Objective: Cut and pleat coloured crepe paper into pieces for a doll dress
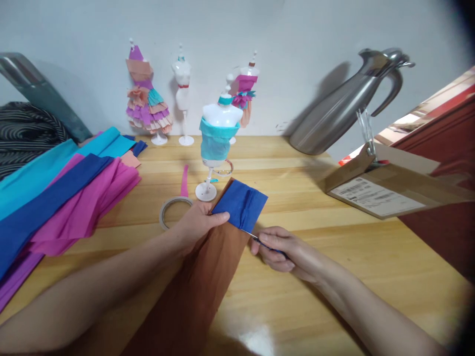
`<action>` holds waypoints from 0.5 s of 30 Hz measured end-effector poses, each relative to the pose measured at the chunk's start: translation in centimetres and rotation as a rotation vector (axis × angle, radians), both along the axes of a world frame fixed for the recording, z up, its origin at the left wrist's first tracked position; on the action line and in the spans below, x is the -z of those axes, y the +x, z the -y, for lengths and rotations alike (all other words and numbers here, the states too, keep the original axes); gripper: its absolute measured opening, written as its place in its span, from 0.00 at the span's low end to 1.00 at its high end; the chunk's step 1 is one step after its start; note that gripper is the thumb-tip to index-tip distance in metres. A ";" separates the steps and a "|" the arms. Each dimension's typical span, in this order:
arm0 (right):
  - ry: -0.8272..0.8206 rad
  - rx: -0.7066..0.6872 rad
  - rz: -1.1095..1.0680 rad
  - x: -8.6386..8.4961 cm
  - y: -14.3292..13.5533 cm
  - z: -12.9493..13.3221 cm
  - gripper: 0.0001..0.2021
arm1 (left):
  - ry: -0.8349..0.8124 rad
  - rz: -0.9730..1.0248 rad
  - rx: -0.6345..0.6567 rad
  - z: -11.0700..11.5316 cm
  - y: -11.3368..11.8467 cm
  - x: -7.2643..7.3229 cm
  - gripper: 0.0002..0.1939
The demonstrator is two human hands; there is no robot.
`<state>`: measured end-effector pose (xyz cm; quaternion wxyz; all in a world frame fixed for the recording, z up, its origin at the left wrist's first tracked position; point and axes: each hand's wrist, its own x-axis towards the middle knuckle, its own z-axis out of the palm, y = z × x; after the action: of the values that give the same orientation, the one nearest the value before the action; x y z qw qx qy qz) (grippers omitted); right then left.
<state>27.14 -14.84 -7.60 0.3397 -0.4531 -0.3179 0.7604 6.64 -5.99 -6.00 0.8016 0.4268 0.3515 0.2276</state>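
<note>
Working well inside the right edge of the counter [300,198], you pinched blue paper [228,200] over the brown sheet [218,257] in your left grip [200,222]; your right grip [280,247], closed around scissors [253,237], likely needed to hug the blue border.

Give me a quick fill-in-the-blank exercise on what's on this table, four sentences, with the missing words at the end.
1. The right hand holds scissors at the edge of a paper piece coloured ____.
2. The left hand pinches that piece over longer paper coloured ____.
3. The nearest dress form wears a wrap coloured ____.
4. In the picture, the metal jug stands to the ____ of the dress forms.

Missing words: blue; brown; turquoise; right.
</note>
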 end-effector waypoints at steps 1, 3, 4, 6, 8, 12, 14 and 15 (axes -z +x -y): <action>-0.001 0.007 0.004 0.0 0.0 0.0 0.18 | -0.007 0.004 0.002 0.0 0.0 0.0 0.16; -0.004 0.009 0.002 0.0 -0.1 0.0 0.18 | -0.008 0.003 0.014 0.0 -0.1 0.1 0.17; -0.004 0.007 -0.001 0.0 -0.2 0.0 0.18 | -0.004 -0.004 0.020 0.0 -0.1 0.3 0.17; -0.004 0.004 -0.007 0.1 -0.5 0.0 0.18 | 0.003 -0.023 0.037 0.0 -0.2 0.6 0.18; -0.001 0.009 -0.014 0.1 -0.8 0.0 0.19 | 0.001 -0.041 0.054 0.0 -0.2 1.0 0.19; -0.001 0.022 -0.031 0.2 -1.5 0.0 0.20 | 0.002 -0.087 0.064 0.2 0.0 1.4 0.19; -0.003 0.028 -0.035 0.3 -1.7 0.0 0.21 | 0.003 -0.109 0.061 0.3 0.0 1.5 0.20; -0.002 0.030 -0.035 0.3 -1.7 0.0 0.22 | 0.004 -0.114 0.061 0.3 0.0 1.5 0.20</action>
<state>25.42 -14.85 -7.89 0.3560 -0.4448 -0.3046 0.7633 6.66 -6.28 -7.46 0.7859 0.4513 0.3830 0.1790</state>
